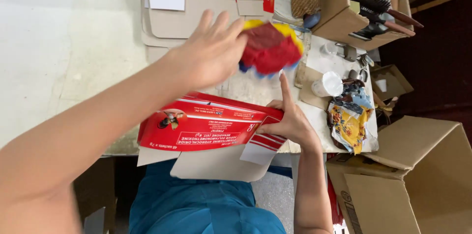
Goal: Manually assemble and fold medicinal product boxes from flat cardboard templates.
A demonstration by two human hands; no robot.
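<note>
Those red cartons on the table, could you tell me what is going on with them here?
A person at a white worktable is handling flat, unfolded red cartons. The right hand pins a flap of the nearest red carton at the table's edge. The left hand, blurred, is at a red and yellow cloth beyond it. More flat cartons lie further off, open cardboard boxes to the side.
</note>
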